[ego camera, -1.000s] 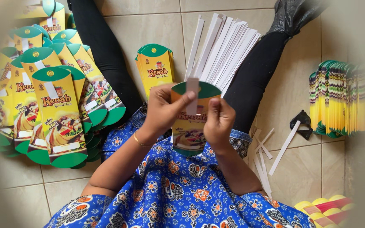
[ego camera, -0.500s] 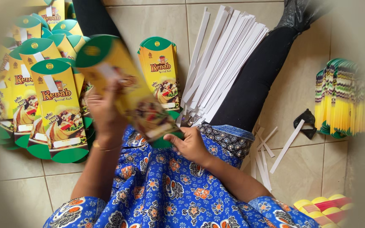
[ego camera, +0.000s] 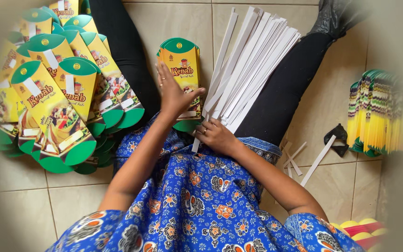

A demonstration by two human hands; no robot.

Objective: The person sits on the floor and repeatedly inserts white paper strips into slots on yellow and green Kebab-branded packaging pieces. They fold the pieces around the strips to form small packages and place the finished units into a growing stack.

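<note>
Around the small stack of yellow-green sleeves [ego camera: 181,70], bare tile shows above it between the black-clad legs. To its left a leg and the big fanned pile of sleeves [ego camera: 57,107] crowd in; to its right the white strips [ego camera: 253,65] block passage.

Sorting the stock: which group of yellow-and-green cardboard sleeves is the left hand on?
The small stack between the legs, under the left hand, apart from the big fanned pile and the upright row.

My one camera sits on the head, looking straight down, close over the lap [ego camera: 201,196], both legs and the tiled floor [ego camera: 33,205].
</note>
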